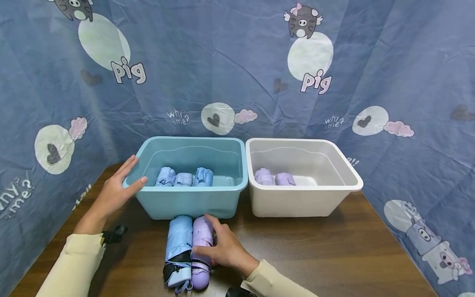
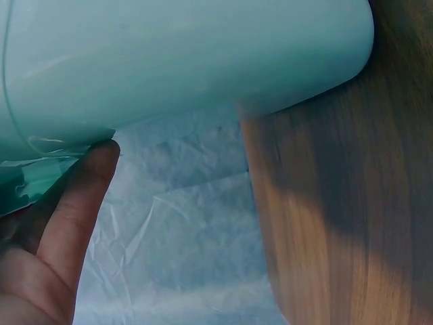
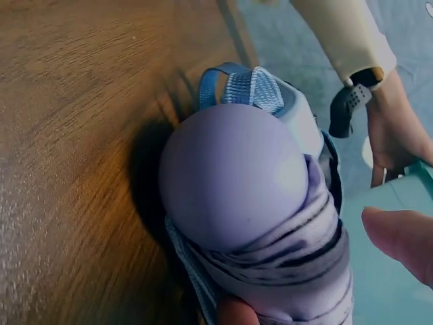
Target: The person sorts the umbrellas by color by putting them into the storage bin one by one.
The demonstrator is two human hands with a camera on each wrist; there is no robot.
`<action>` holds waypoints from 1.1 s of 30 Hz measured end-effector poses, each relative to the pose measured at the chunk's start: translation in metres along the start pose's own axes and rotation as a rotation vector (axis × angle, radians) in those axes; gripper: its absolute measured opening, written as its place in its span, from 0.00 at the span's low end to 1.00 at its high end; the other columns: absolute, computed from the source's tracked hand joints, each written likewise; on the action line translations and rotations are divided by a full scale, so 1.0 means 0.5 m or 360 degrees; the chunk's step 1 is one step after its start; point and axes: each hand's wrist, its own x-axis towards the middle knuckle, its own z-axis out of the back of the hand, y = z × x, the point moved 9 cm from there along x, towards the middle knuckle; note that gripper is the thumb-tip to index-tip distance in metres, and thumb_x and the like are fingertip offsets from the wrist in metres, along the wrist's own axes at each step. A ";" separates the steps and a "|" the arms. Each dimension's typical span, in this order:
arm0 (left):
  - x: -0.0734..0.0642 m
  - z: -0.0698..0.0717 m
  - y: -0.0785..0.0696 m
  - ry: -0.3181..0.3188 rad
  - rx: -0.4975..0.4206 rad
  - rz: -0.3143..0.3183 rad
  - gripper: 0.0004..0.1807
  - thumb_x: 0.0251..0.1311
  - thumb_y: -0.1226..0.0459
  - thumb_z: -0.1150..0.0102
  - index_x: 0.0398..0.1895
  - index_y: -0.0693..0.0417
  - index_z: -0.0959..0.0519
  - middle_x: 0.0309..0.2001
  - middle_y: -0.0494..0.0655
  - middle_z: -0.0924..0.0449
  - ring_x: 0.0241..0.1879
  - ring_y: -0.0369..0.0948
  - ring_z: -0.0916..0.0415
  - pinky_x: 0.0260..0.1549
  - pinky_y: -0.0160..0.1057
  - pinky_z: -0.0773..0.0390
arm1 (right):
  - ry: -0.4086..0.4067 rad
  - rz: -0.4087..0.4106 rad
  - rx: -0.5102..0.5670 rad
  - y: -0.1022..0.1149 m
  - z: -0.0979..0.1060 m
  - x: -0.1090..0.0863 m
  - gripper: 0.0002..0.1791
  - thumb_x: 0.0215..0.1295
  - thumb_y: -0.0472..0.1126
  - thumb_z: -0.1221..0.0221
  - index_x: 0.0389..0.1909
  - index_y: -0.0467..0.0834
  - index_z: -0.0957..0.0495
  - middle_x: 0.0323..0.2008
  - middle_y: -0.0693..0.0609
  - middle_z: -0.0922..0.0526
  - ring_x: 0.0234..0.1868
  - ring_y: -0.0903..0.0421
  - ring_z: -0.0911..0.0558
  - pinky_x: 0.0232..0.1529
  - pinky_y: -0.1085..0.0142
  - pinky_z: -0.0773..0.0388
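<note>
Two folded umbrellas lie side by side on the wooden table in front of the bins: a blue umbrella (image 1: 179, 237) on the left and a purple umbrella (image 1: 202, 231) on the right. My right hand (image 1: 228, 247) is spread over the purple one. In the right wrist view a fingertip (image 3: 237, 313) meets the side of the purple umbrella (image 3: 233, 176), while the thumb (image 3: 402, 237) stands apart from it. With fingers extended, my left hand (image 1: 116, 189) rests at the left rim of the blue bin (image 1: 189, 204). The left wrist view shows a fingertip (image 2: 105, 154) against its rim.
Three rolled blue umbrellas (image 1: 183, 179) lie in the blue bin. To its right, a white bin (image 1: 304, 204) holds two rolled purple umbrellas (image 1: 264, 176). Behind both hangs a blue printed cloth (image 1: 237, 74). The wooden table (image 1: 315, 247) extends to the right.
</note>
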 end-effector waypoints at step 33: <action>-0.003 0.001 0.002 0.0000 -0.0046 -0.0018 0.42 0.66 0.49 0.46 0.78 0.45 0.54 0.78 0.43 0.63 0.73 0.64 0.62 0.56 0.76 0.53 | -0.0020 0.0024 -0.0054 -0.026 0.012 -0.012 0.35 0.52 0.42 0.29 0.64 0.53 0.28 0.51 0.46 0.23 0.42 0.57 0.24 0.40 0.65 0.25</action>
